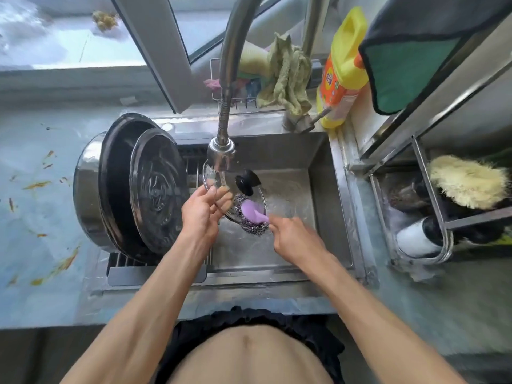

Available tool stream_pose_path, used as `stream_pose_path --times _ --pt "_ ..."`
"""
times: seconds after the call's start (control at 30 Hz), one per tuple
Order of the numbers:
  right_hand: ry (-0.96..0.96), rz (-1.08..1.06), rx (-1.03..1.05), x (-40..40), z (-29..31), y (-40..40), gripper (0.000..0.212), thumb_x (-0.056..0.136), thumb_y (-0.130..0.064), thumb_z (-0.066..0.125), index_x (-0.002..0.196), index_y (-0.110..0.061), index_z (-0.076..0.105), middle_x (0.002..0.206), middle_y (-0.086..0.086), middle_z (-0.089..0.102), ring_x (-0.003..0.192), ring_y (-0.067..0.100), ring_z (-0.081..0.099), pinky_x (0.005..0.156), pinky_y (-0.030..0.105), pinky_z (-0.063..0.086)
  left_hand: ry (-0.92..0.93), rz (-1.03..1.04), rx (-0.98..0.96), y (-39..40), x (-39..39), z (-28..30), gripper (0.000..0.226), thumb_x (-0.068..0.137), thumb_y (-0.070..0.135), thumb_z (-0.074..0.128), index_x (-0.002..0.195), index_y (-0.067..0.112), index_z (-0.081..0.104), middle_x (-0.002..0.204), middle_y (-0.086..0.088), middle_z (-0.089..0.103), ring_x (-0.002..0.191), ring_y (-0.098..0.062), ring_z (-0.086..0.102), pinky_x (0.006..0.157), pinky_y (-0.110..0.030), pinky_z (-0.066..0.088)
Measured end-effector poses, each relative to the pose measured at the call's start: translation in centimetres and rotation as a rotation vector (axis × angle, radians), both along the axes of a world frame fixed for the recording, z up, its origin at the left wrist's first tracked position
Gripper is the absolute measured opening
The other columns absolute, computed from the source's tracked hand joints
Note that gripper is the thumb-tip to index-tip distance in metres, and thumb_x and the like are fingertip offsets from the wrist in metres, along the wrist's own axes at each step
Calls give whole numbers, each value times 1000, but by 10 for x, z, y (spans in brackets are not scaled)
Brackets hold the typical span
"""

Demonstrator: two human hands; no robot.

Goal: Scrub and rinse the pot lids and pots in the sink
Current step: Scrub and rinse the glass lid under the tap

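A glass pot lid (256, 195) with a black knob (246, 180) is tilted over the steel sink (318, 173), under water running from the faucet head (221, 151). My left hand (203, 210) grips the lid's left rim. My right hand (293, 238) holds the purple handle of a steel-wool scrubber (250, 217), whose wire pad lies against the lid's lower edge. A large steel pot (86, 189) lies on its side on a drain rack at the sink's left, with a round steel lid (158, 189) leaning inside its mouth.
A yellow detergent bottle (342, 70) and a green rag (288, 79) stand behind the sink. A steel rack (432, 195) at the right holds a pale brush (468, 184) and a white cup (418, 241). The counter (36, 206) at the left carries orange food scraps.
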State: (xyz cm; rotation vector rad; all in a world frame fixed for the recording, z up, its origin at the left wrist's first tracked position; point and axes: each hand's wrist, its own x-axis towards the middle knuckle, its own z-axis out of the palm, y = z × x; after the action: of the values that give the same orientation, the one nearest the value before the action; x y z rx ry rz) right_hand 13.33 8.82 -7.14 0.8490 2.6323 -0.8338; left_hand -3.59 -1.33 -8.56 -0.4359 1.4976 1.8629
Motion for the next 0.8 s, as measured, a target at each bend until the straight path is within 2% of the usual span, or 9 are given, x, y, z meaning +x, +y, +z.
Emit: stream_pose_path --times 0.13,0.23,0.33,0.47,0.57,0.63,0.7,0.8 --pt "116 16 53 -28 10 5 17 98 -18 46 112 -18 56 89 17 66 81 39 64 61 39 46 96 -155 -17 -6 16 0 20 104 7 54 117 4 69 95 -7 75 77 -16 72 65 -24 59" --pt "96 -13 124 -48 16 29 19 98 -19 45 113 -18 56 96 17 67 87 39 64 64 38 41 190 -242 -26 -14 18 5 18 102 0 52 109 6 68 88 -8 78 79 -20 76 70 -27 62" --pt "57 -74 96 -63 14 54 21 97 -20 45 112 -18 60 104 16 66 93 39 63 67 37 41 206 -227 -19 -23 16 10 20 99 -4 55 115 1 64 97 -17 78 83 -26 77 72 -29 63" --pt "-32 -121 30 -55 -3 60 28 97 -18 44 119 -19 62 103 14 66 89 36 62 69 38 46 120 -94 2 -28 10 18 16 100 -6 51 104 2 64 91 -17 76 76 -24 76 69 -27 62" --pt "-68 -124 -18 -40 -16 39 20 98 -17 45 110 -18 62 93 10 62 78 33 59 64 34 41 3 65 -10 -25 3 11 20 101 -8 46 94 3 62 87 -17 72 69 -23 73 65 -26 60" --pt "-57 -97 -40 -30 -24 25 18 98 -16 45 105 -17 61 90 9 63 74 30 61 62 33 41 -58 136 -10 -23 0 1 19 101 -8 45 99 4 60 89 -16 69 66 -22 72 63 -25 59" --pt "-46 -97 -57 -19 -33 16 17 99 -16 45 104 -16 61 86 8 65 70 28 61 58 32 41 -41 118 -47 -20 2 -7 18 101 -5 47 108 6 60 91 -14 70 66 -20 72 63 -25 59" --pt "-38 -91 -82 -2 -37 5 20 102 -20 44 107 -16 62 86 7 63 68 27 56 59 33 41 17 62 -64 -13 8 -11 21 103 -4 47 97 11 61 86 -12 68 69 -21 67 61 -23 58"
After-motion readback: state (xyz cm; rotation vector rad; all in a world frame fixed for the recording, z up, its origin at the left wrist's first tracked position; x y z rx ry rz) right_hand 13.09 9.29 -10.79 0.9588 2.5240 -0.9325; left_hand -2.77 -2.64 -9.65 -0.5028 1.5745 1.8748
